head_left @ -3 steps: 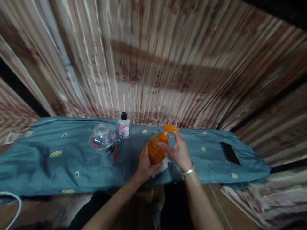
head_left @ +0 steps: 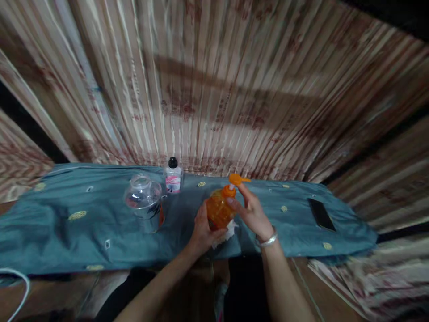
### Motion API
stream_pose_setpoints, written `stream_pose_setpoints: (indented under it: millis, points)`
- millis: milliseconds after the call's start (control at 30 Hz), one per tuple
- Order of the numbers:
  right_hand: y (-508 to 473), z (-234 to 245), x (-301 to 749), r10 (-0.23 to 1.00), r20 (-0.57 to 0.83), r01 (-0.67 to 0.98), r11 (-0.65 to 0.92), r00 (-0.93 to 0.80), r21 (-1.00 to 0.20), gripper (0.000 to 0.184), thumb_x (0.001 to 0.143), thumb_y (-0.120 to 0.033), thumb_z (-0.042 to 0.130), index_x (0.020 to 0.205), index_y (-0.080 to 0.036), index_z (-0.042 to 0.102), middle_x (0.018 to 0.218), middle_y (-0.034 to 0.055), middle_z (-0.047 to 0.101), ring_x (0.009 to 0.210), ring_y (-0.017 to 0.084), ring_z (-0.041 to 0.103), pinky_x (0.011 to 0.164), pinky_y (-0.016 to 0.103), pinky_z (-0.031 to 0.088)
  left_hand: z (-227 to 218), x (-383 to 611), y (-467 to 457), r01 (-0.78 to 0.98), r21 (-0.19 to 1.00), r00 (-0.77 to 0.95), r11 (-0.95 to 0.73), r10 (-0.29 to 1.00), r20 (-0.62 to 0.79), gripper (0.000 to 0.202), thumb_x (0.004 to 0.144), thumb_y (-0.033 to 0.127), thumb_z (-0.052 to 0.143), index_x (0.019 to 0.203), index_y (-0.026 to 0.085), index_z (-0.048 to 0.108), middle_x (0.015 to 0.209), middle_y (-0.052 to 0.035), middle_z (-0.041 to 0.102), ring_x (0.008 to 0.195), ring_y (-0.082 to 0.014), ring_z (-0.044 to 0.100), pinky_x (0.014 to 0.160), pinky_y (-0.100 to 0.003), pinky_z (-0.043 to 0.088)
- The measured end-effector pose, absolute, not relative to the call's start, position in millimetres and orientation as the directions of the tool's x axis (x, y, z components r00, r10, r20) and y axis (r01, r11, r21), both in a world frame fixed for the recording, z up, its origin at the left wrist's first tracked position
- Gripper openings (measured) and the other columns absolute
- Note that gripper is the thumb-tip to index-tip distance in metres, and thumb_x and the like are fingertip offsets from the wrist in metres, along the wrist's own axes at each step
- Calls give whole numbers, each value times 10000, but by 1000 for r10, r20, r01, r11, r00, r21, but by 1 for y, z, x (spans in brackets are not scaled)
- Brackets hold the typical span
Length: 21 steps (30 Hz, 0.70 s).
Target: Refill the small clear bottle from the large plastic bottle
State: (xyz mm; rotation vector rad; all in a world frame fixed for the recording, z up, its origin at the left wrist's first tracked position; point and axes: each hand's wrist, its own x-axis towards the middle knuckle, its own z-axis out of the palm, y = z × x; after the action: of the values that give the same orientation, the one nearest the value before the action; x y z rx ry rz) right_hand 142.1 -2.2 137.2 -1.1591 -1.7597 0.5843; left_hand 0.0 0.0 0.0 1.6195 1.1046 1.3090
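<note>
An orange, see-through pump bottle point(head_left: 219, 210) with an orange pump head point(head_left: 235, 180) is tilted, its top leaning to the right. My left hand point(head_left: 203, 232) is wrapped round the lower body of the bottle from the left and front. At the neck, the thumb and index finger of my right hand point(head_left: 255, 217) bend round the orange collar point(head_left: 229, 191), just under the spout; its other fingers are partly hidden. A crumpled white tissue point(head_left: 226, 236) lies under the bottle, by my left fingertips. A silver bracelet point(head_left: 268, 238) circles my right wrist.
On the blue-green cloth point(head_left: 127, 250), a clear plastic cup with a domed lid point(head_left: 144, 203) stands to the left. Behind it is a small clear bottle with a black cap point(head_left: 173, 176). A dark phone point(head_left: 321, 214) lies at the right. Striped curtains point(head_left: 208, 89) hang behind.
My right hand has shifted slightly right and down around the collar, its index finger lower under the spout. The bottle and my left hand look nearly unmoved.
</note>
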Motion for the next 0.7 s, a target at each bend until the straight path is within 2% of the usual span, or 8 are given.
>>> stream_pose_setpoints:
  millis: [67,233,300,433,567,700]
  points:
    - [-2,138,142,885,440,447,460,-156,-767,301,875,-416,565,1095,-213,601,1136,72,641,1131,232,566,1015,398,403,0,0,0,160,924,102,-347,937,334,1005,566,437,803,1385,223,261,1409,-151,417,1336,-332,374,1129,-554,242]
    - [-1,135,131,806,591,625,449,25,-638,221,798,-394,674,908,-211,616,1047,82,644,1154,277,535,1037,471,367,2,-2,0,164,913,111,-373,927,359,976,585,453,785,1377,209,270,1377,-148,442,1310,-326,406,1119,-544,269]
    - [-2,133,130,795,606,640,449,33,-624,264,790,-396,682,957,-208,606,1058,86,635,1168,278,524,1042,476,363,2,-2,1,167,912,113,-376,926,361,972,595,453,779,1380,204,264,1382,-150,435,1315,-320,402,1119,-535,275]
    - [-1,132,135,844,534,552,467,-45,-691,382,823,-406,643,1139,-204,568,1099,77,623,1090,234,569,1006,406,412,2,-1,1,167,911,113,-376,926,361,971,597,439,784,1387,223,262,1389,-137,434,1316,-309,409,1117,-522,290]
    - [2,132,137,842,528,506,507,-115,-698,251,880,-366,576,1069,-207,629,1032,59,649,1067,217,584,986,366,424,1,-1,1,167,912,101,-374,927,362,986,576,429,798,1384,225,271,1382,-137,443,1309,-317,414,1111,-532,294]
    - [1,132,131,785,616,607,524,-71,-598,185,863,-335,600,987,-207,649,1029,69,669,1076,240,579,1004,417,404,3,-1,1,154,919,88,-362,932,352,976,550,413,812,1363,219,307,1365,-136,462,1293,-318,429,1110,-530,295]
